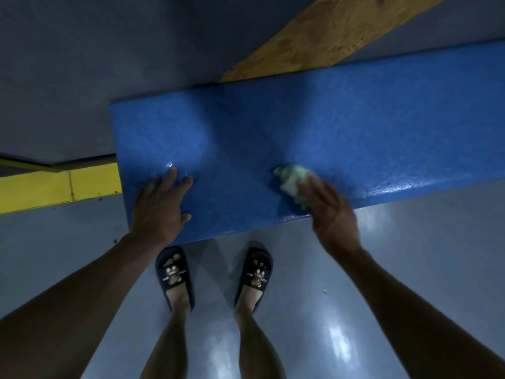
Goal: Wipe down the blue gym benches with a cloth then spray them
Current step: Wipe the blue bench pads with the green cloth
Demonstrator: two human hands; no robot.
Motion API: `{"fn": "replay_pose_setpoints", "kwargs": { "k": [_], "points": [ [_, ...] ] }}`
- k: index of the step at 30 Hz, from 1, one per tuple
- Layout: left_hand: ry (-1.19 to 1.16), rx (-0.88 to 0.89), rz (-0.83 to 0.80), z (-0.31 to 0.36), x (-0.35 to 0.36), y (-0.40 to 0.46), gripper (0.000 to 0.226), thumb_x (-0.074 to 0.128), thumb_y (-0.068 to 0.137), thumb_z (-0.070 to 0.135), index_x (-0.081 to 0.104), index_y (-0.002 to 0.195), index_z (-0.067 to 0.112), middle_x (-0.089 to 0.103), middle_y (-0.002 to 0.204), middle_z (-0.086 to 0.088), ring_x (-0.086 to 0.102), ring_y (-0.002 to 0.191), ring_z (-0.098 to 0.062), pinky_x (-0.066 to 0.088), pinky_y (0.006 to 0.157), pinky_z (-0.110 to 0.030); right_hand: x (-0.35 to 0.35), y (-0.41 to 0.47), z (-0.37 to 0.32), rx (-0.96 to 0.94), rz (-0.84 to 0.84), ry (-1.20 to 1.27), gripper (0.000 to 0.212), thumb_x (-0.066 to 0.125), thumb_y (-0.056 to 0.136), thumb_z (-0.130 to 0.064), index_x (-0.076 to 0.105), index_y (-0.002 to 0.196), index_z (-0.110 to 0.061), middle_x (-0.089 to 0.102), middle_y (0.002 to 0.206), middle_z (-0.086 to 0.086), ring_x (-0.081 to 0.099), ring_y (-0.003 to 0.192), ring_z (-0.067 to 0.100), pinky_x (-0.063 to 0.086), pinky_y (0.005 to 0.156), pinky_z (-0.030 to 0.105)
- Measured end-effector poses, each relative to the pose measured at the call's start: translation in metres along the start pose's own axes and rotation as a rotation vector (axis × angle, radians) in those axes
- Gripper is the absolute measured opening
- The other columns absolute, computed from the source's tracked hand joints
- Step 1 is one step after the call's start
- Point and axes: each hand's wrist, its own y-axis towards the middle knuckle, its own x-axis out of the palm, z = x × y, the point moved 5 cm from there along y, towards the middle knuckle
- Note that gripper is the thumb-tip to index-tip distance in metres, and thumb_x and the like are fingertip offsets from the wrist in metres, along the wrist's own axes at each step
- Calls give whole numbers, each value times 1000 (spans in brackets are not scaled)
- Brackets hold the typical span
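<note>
On the near edge of the blue desk (300, 127), the right hand (328, 209) presses a crumpled pale green cloth (291, 181) flat under straight, relaxed fingers, while the left hand (161, 203) rests spread and empty on the surface close to the desk's left end. The desk's long axis runs from lower left to upper right, and nearly all of its unwiped-looking length lies to the right of the cloth, so the right hand is the nearer one for strokes that way. No spray bottle shows anywhere, so spraying looks some way off.
</note>
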Motion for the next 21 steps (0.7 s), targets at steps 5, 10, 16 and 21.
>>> {"fn": "replay_pose_setpoints", "kwargs": {
  "k": [5, 10, 16, 21],
  "points": [
    [-17, 20, 16, -4, 5, 1, 85, 77, 78, 35, 31, 149, 32, 16, 162, 1, 23, 141, -37, 27, 111, -49, -11, 9, 9, 344, 166, 119, 47, 62, 86, -7, 60, 132, -17, 55, 138, 7, 50, 105, 36, 42, 89, 34],
    [-46, 72, 33, -10, 6, -1, 84, 76, 79, 37, 31, 150, 32, 17, 162, 0, 24, 141, -37, 28, 110, -48, 32, 6, -119, 426, 87, 279, 51, 62, 73, -4, 57, 124, -10, 48, 125, 14, 48, 99, 34, 49, 80, 41],
    [-99, 220, 119, -31, 0, -6, 73, 74, 83, 27, 40, 148, 26, 32, 158, -4, 39, 133, -36, 38, 105, -49, 41, 17, -153, -218, -220, 155, 46, 44, 83, -11, 53, 128, -16, 50, 132, 9, 49, 103, 33, 54, 77, 44],
    [-139, 227, 211, -76, -1, -22, 62, 67, 89, 23, 43, 146, 25, 33, 157, -2, 40, 133, -34, 39, 103, -49, -3, 20, -48, 366, 24, 110, 50, 63, 76, -2, 55, 124, -14, 49, 126, 14, 50, 98, 40, 46, 83, 43]
  ]
}}
